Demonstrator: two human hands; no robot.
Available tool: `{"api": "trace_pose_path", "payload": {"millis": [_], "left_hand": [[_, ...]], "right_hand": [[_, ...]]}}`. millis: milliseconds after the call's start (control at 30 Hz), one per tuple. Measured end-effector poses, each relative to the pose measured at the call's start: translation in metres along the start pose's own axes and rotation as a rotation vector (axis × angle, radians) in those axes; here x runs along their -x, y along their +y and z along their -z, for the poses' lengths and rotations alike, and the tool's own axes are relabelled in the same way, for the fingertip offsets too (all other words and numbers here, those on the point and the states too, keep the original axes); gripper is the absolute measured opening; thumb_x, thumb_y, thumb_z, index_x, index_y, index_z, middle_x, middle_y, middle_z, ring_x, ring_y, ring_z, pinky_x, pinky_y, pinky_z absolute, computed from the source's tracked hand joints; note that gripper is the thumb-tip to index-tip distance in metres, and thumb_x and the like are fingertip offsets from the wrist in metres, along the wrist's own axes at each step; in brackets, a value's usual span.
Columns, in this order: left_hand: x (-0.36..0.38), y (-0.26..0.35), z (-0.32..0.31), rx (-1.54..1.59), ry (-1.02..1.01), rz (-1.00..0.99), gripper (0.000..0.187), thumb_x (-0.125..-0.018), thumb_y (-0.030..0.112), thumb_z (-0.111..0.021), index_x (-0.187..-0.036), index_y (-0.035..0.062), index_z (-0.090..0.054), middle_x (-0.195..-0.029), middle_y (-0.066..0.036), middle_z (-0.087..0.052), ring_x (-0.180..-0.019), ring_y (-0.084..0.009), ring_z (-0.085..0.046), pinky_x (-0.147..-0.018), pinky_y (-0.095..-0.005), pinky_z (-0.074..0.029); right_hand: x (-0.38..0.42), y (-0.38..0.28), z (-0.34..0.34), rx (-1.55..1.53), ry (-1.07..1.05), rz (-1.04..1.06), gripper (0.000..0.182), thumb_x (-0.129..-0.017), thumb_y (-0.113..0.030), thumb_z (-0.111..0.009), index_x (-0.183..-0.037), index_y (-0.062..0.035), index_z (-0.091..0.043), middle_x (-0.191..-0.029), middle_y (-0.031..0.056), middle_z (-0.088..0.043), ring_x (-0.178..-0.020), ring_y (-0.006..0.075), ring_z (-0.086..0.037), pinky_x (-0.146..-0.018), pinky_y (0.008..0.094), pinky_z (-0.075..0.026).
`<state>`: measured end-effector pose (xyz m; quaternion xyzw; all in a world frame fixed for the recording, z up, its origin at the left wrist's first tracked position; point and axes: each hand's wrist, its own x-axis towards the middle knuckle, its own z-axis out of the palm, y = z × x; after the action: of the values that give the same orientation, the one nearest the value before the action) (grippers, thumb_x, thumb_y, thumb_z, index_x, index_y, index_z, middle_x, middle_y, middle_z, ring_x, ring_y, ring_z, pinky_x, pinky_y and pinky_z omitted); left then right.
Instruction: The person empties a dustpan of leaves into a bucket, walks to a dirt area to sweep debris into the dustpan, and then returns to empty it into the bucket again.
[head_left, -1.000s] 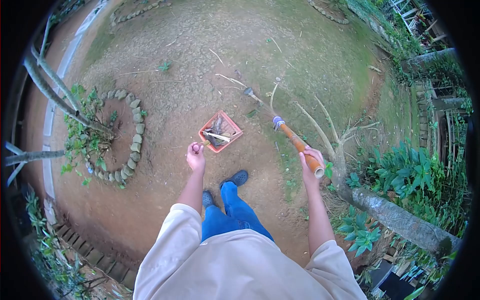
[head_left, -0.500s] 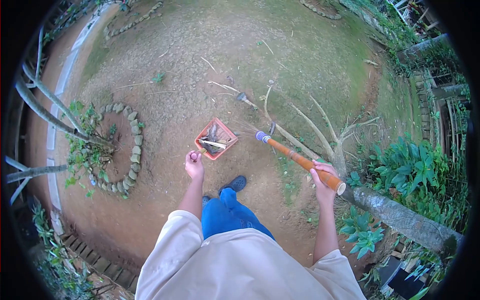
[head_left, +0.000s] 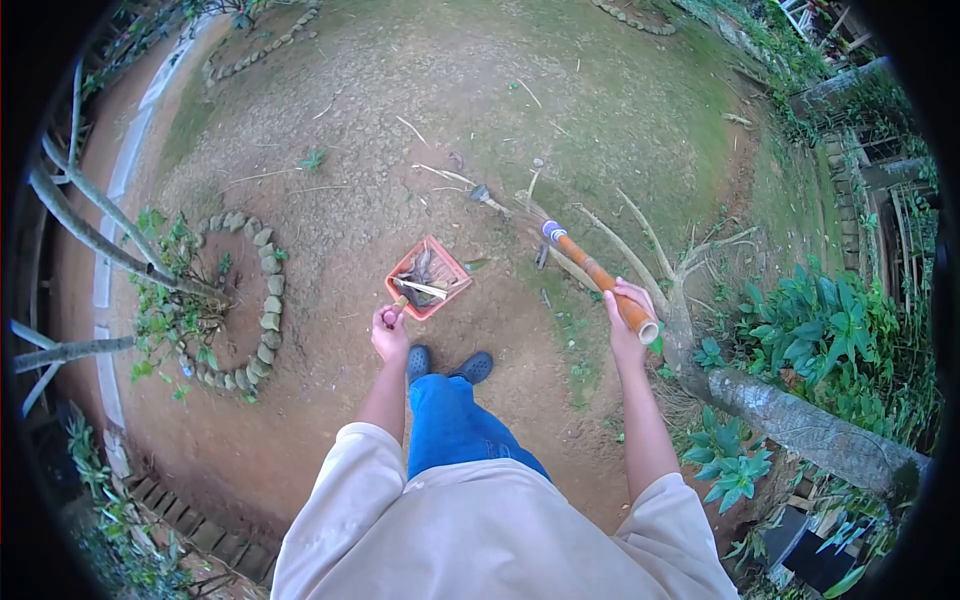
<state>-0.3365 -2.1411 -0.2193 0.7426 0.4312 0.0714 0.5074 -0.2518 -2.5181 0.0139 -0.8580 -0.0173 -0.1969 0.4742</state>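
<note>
My left hand [head_left: 390, 335] is closed around the short wooden handle of an orange plastic dustpan [head_left: 463, 284], which is low over the dirt in front of my feet. Dry dark leaves [head_left: 425, 268] and pale stick pieces lie inside the pan. In my right hand [head_left: 630, 308] is a stick broom [head_left: 588, 264] with a thick bamboo handle and a purple-and-white binding. Its thin bristles point forward and left, over a fallen branch and away from the pan. A single leaf [head_left: 477, 265] lies just right of the pan's rim.
A bare forked branch [head_left: 575, 268] stretches across the ground on the right, near a leaning tree trunk [head_left: 810, 425] and leafy plants [head_left: 825, 325]. To the left, a ring of stones [head_left: 271, 304] surrounds a shrub. Scattered twigs lie farther ahead.
The broom has swung forward and right, away from the dustpan, uncovering a leaf beside it. My right hand shifted slightly left and forward. My left shoe has come forward beside the other.
</note>
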Motion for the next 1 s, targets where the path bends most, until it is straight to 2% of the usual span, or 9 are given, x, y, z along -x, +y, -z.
{"api": "trace_pose_path", "payload": {"millis": [67,167,333,633,733,800,1000], "left_hand": [[-0.004,-0.006,0.000,0.017,0.003,-0.027,0.033,-0.086,0.002,-0.072,-0.116,0.0028,-0.059,-0.111,-0.009,-0.068,-0.101,-0.0167,-0.066,-0.089,-0.0312,-0.053],[-0.009,-0.013,0.001,0.023,0.001,-0.029,0.033,-0.086,0.001,-0.072,-0.116,0.0020,-0.059,-0.111,-0.010,-0.067,-0.102,-0.0168,-0.065,-0.090,-0.0308,-0.053],[-0.011,-0.008,0.002,0.012,-0.003,-0.039,0.033,-0.086,0.002,-0.072,-0.117,0.0017,-0.059,-0.110,-0.010,-0.067,-0.102,-0.0165,-0.064,-0.091,-0.0304,-0.052],[-0.017,0.005,0.021,-0.037,0.020,-0.003,0.032,-0.085,0.004,-0.072,-0.116,0.0055,-0.062,-0.106,-0.009,-0.069,-0.095,-0.0153,-0.066,-0.087,-0.0311,-0.053],[-0.019,0.005,0.028,-0.084,0.029,-0.046,0.031,-0.086,0.004,-0.072,-0.116,0.0067,-0.063,-0.103,-0.008,-0.070,-0.093,-0.0148,-0.066,-0.085,-0.0309,-0.053],[-0.022,-0.002,0.031,-0.042,0.021,-0.102,0.031,-0.086,0.004,-0.072,-0.115,0.0074,-0.063,-0.102,-0.007,-0.071,-0.092,-0.0146,-0.067,-0.084,-0.0309,-0.053],[-0.019,0.003,0.035,-0.112,0.003,-0.064,0.031,-0.086,0.004,-0.072,-0.116,0.0075,-0.063,-0.102,-0.008,-0.071,-0.094,-0.0154,-0.067,-0.085,-0.0304,-0.053]], "right_hand": [[-0.002,0.012,-0.016,0.013,-0.016,0.077,0.017,-0.078,0.004,-0.077,-0.091,-0.0039,-0.068,-0.099,0.0114,-0.070,-0.101,0.0262,-0.068,-0.091,0.0377,-0.053],[0.002,0.029,-0.034,-0.001,-0.063,0.077,0.018,-0.077,0.004,-0.077,-0.090,-0.0042,-0.069,-0.099,0.0108,-0.070,-0.101,0.0261,-0.069,-0.089,0.0371,-0.053],[0.012,0.015,-0.025,-0.084,-0.187,-0.021,0.018,-0.077,0.005,-0.076,-0.090,-0.0041,-0.069,-0.099,0.0107,-0.070,-0.101,0.0237,-0.068,-0.091,0.0360,-0.052],[0.019,-0.020,0.031,-0.212,0.002,-0.262,0.018,-0.080,0.008,-0.073,-0.093,-0.0022,-0.066,-0.105,0.0114,-0.068,-0.104,0.0232,-0.066,-0.096,0.0363,-0.050],[0.020,-0.022,0.037,-0.139,-0.020,-0.185,0.016,-0.083,0.008,-0.070,-0.095,-0.0021,-0.064,-0.109,0.0138,-0.066,-0.107,0.0246,-0.064,-0.097,0.0376,-0.051],[0.021,-0.029,0.035,-0.064,-0.021,-0.156,0.017,-0.080,0.007,-0.073,-0.093,-0.0021,-0.066,-0.105,0.0126,-0.068,-0.104,0.0239,-0.066,-0.095,0.0367,-0.051],[0.027,-0.034,0.024,0.050,-0.066,-0.085,0.017,-0.077,0.006,-0.076,-0.089,-0.0028,-0.068,-0.099,0.0116,-0.069,-0.100,0.0246,-0.068,-0.091,0.0358,-0.052]]}}
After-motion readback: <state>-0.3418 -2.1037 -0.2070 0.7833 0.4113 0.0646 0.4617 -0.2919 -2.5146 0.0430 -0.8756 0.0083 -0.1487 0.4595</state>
